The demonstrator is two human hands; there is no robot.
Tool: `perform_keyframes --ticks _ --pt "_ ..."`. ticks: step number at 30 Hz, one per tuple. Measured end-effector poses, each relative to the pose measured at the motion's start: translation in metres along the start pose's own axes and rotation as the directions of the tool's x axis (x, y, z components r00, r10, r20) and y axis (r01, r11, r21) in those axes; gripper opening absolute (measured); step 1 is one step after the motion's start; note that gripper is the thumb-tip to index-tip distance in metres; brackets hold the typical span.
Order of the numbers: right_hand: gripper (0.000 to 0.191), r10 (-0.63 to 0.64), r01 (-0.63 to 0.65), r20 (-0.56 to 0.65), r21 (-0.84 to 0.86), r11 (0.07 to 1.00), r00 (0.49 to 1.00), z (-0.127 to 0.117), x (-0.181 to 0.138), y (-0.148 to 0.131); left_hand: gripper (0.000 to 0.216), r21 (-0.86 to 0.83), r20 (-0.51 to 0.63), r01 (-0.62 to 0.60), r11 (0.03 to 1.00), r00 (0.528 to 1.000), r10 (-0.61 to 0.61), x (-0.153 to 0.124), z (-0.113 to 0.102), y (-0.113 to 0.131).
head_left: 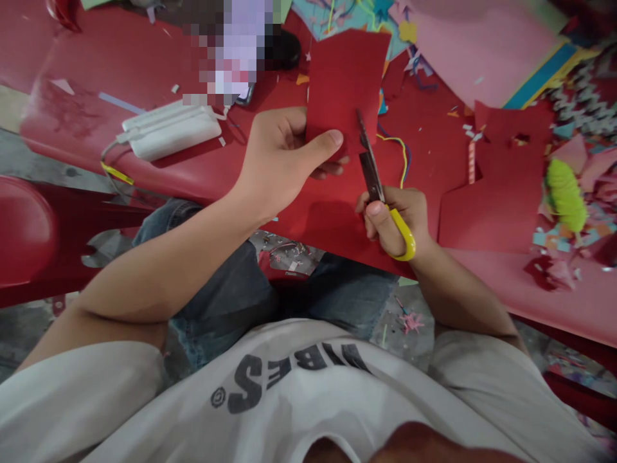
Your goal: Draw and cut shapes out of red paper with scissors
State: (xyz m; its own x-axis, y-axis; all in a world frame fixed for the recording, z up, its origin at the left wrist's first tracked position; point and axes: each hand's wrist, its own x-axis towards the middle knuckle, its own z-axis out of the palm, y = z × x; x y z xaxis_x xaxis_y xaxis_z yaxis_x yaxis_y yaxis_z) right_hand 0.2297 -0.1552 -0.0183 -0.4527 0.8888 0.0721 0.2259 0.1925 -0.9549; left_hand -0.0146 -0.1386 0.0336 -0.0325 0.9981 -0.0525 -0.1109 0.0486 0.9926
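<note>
My left hand (279,161) pinches the lower left edge of a red paper sheet (344,83), thumb on the front, and holds it upright above the table. My right hand (398,218) grips yellow-handled scissors (373,173). Their dark blades point up and meet the sheet's bottom edge, right beside my left thumb. Both hands hover over the near edge of the red table (120,71).
A white power strip (171,128) lies on the table at the left. More red paper (496,186), a pink sheet (477,45), a green paper coil (566,193) and many scraps cover the right side. A red stool (24,231) stands left of my knees.
</note>
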Motion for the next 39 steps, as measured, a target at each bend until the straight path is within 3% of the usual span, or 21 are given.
perform_keyframes --ticks 9,18,21,26,29,33,39 --pt "0.049 -0.045 0.044 -0.011 -0.056 0.997 0.999 0.0 0.003 0.001 0.017 -0.047 0.011 -0.018 0.999 1.0 0.019 0.005 -0.006 -0.003" --pt "0.045 -0.075 0.074 -0.018 -0.077 0.994 0.997 0.002 0.004 0.004 0.012 -0.101 -0.025 -0.165 0.981 0.986 0.163 0.01 -0.006 -0.011" --pt "0.046 -0.083 0.08 -0.033 -0.094 0.992 0.996 0.003 0.004 0.003 0.015 -0.134 -0.019 -0.111 0.985 0.994 0.109 0.009 -0.005 -0.013" --pt "0.05 -0.074 0.067 -0.056 -0.122 0.99 0.996 0.004 0.006 0.001 0.026 -0.162 0.125 0.106 0.981 0.988 -0.086 0.006 0.0 -0.02" --pt "0.05 -0.071 0.064 -0.061 -0.111 0.992 0.996 0.004 0.006 0.001 0.02 -0.157 0.1 0.162 0.974 0.984 -0.147 0.005 0.001 -0.02" --pt "0.05 -0.084 0.078 -0.056 -0.101 0.992 0.995 0.004 0.007 0.001 0.017 -0.172 0.042 0.176 0.969 0.984 -0.171 0.006 0.001 -0.012" --pt "0.047 -0.094 0.088 -0.046 -0.13 0.988 0.994 0.005 0.008 0.002 0.027 -0.233 0.043 0.089 0.968 0.996 -0.081 0.005 -0.002 -0.004"
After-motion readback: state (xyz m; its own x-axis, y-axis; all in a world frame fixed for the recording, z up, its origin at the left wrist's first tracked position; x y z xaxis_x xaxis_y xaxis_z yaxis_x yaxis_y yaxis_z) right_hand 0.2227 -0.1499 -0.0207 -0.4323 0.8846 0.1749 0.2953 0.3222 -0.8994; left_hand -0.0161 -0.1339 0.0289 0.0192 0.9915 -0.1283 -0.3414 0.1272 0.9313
